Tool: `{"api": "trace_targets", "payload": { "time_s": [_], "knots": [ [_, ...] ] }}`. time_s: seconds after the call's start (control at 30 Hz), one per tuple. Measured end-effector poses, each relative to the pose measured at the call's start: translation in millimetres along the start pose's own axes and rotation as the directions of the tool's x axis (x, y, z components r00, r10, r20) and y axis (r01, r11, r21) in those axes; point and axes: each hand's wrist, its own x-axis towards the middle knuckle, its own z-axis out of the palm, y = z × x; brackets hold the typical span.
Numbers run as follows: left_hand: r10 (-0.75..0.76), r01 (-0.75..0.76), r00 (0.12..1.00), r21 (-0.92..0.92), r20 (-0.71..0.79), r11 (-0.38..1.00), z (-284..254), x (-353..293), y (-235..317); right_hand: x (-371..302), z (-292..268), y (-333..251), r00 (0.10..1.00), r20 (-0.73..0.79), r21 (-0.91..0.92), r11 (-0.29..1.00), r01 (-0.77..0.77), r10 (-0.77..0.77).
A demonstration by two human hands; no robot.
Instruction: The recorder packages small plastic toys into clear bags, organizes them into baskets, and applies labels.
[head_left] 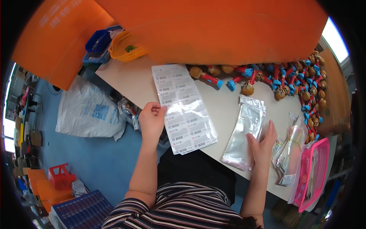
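A long sheet of printed white labels [183,110] lies on the white table, its near end reaching the front edge. My left hand [151,117] is at the sheet's left edge, fingers curled together and a fingertip against the edge; whatever is between them, if anything, is hidden. To the right lies a stack of clear plastic zip bags [244,131] with silvery glare on it. My right hand [262,147] hovers over or rests on the stack's right side, thumb and fingers spread and nothing gripped; I cannot tell whether it touches the bags.
Many red-and-blue toy figures [282,82] with brown heads heap along the back right. Filled packets [288,152] lie beside a pink basket [313,171] at right. An orange panel [228,34] overhangs the back. A yellow basket [127,45] stands back left; a white sack [89,110] is beyond the left edge.
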Motion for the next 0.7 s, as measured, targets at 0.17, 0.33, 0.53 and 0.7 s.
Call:
{"api": "trace_targets", "payload": {
  "time_s": [0.17,0.33,0.53,0.7],
  "knots": [
    [-0.08,0.313,0.939,-0.732,0.335,0.605,-6,-16,45,-2,-24,-20,0.996,-0.081,0.254,0.967,-0.015,0.037],
    [-0.02,0.451,0.892,-0.888,0.451,0.092,55,-71,89,-15,-31,-43,0.876,0.411,0.844,0.258,-0.47,0.25],
    [0.168,0.679,0.646,-0.661,0.745,0.319,81,-121,100,2,-53,-20,0.916,0.241,0.891,0.301,-0.34,0.321],
    [0.251,0.134,-0.391,-0.215,0.886,0.967,15,-91,140,16,-130,14,0.931,0.363,0.873,0.364,-0.325,-0.038]
  ]
}}
